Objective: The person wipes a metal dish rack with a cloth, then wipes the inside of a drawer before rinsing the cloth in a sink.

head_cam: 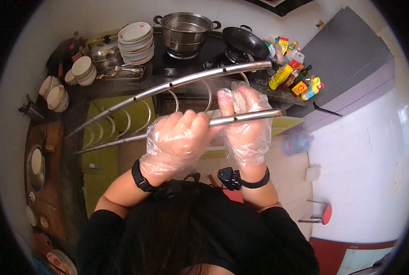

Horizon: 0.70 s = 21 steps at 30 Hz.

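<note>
A long metal rack [187, 80], made of two steel tubes joined by curved wire hoops, is held up at a slant above the counter. My left hand [178, 139], in a clear plastic glove, is closed around the lower tube. Near that tube's right end is my right hand [248, 137], gloved the same way, with the tube crossing in front of its palm. Between its thumb and fingers sits a greyish scrubbing pad [239, 102]; whether the pad touches the tube is hard to tell.
Behind the rack, a steamer pot [187, 32] and a black wok [247, 43] stand on the stove. Stacked plates [135, 43] and bowls [84, 70] line the counter at left. Sauce bottles [299, 86] crowd the right end. A red stool [326, 215] and water jug [298, 142] are lower right.
</note>
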### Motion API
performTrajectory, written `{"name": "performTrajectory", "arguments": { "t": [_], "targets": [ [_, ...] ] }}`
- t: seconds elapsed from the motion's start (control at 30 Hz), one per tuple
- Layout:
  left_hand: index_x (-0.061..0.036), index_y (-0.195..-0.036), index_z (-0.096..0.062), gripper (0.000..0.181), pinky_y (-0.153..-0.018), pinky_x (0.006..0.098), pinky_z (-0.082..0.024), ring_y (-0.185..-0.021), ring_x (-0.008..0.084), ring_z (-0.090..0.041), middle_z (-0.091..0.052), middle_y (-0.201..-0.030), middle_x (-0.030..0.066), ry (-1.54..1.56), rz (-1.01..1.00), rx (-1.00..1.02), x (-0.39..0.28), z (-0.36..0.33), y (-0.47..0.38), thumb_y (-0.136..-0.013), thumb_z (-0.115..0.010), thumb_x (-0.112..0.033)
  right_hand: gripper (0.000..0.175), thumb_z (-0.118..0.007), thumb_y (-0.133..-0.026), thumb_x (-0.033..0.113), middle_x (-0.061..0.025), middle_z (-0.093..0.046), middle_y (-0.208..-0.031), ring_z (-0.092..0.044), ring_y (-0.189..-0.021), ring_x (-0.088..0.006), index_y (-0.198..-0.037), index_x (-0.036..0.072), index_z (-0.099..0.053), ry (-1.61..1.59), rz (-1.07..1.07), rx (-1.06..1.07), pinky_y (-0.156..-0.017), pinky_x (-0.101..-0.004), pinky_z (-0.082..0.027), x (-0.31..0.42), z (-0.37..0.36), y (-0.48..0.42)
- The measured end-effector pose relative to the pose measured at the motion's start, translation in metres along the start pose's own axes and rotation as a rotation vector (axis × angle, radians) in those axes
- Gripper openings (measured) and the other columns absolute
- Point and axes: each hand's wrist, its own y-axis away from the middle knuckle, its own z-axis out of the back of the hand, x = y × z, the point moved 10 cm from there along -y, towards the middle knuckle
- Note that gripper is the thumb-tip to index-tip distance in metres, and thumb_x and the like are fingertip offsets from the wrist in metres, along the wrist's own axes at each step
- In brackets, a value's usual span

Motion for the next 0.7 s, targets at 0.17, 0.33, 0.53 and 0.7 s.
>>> {"name": "performTrajectory", "arguments": {
  "t": [0.17, 0.33, 0.53, 0.7],
  "targets": [
    [-0.0097, -0.067, -0.047, 0.031, -0.043, 0.0365, -0.040, -0.046, 0.0260, -0.048, -0.042, -0.058, 0.0069, 0.162, 0.010, -0.015, 0.031, -0.006, 0.008, -0.067, -0.075, -0.022, 0.021, -0.072, -0.077, 0.024, -0.0087, -0.054, -0.072, -0.056, -0.063, -0.0298, -0.077, 0.009, -0.057, 0.157, 0.550, 0.151, -0.056, -0.0385, -0.046, 0.060, -0.007, 0.006],
    [-0.0075, -0.061, -0.049, 0.039, -0.045, 0.0376, -0.042, -0.050, 0.0275, -0.054, -0.047, -0.057, 0.0082, 0.218, 0.025, 0.118, 0.045, -0.007, 0.000, -0.070, -0.075, -0.036, 0.029, -0.074, -0.072, 0.028, -0.0107, -0.056, -0.080, -0.060, -0.072, -0.0327, -0.091, 0.010, -0.059, 0.045, 0.352, 0.363, -0.060, -0.0407, -0.049, 0.027, -0.023, 0.008],
    [-0.0068, -0.059, -0.046, 0.049, -0.043, 0.0377, -0.037, -0.046, 0.0279, -0.048, -0.044, -0.055, 0.0084, 0.144, -0.059, 0.148, 0.056, 0.017, -0.010, -0.067, -0.071, -0.049, 0.029, -0.074, -0.071, 0.026, -0.0091, -0.058, -0.083, -0.059, -0.070, -0.0287, -0.094, 0.013, -0.061, -0.036, 0.350, 0.479, -0.060, -0.0390, -0.048, 0.030, -0.028, 0.007],
    [-0.0068, -0.056, -0.046, 0.053, -0.043, 0.0371, -0.038, -0.045, 0.0288, -0.048, -0.044, -0.051, 0.0087, 0.238, -0.149, 0.206, 0.048, 0.041, -0.008, -0.067, -0.069, -0.053, 0.022, -0.072, -0.072, 0.028, -0.0040, -0.055, -0.076, -0.055, -0.061, -0.0242, -0.088, 0.016, -0.063, 0.061, 0.598, 0.566, -0.054, -0.0366, -0.045, 0.046, -0.014, 0.010]
  ]
}}
